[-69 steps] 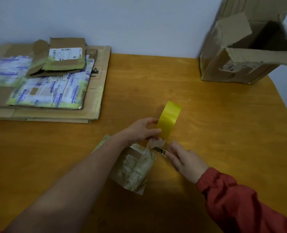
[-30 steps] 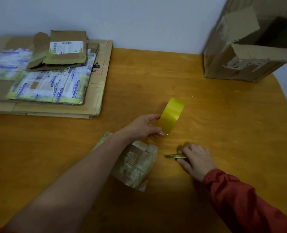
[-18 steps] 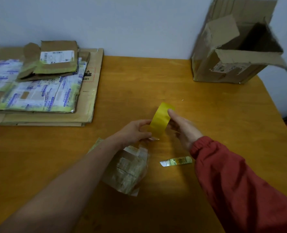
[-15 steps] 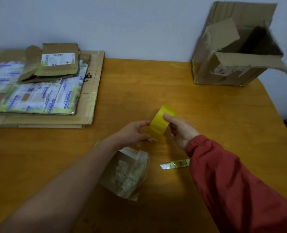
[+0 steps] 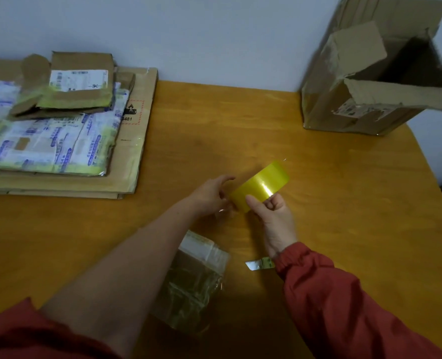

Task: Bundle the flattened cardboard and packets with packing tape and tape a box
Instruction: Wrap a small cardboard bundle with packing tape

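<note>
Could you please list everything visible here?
tape roll: 1, yellow, mid-table, held
taped packet: 1, brown, near front edge
cutter: 1, silver-green, right of taped packet
cardboard stack: 1, brown, far left
printed packets: at least 2, white-blue, on stack
flat carton: 1, brown, atop packets
box: 1, brown, open, far right
table: 1, orange-brown
left hand: 1, at roll's left end, grip unclear
right hand: 1, red sleeve, fingers grip roll

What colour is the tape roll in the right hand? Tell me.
Translucent yellow, with a glare spot; the tape roll shows best in the head view.
</note>
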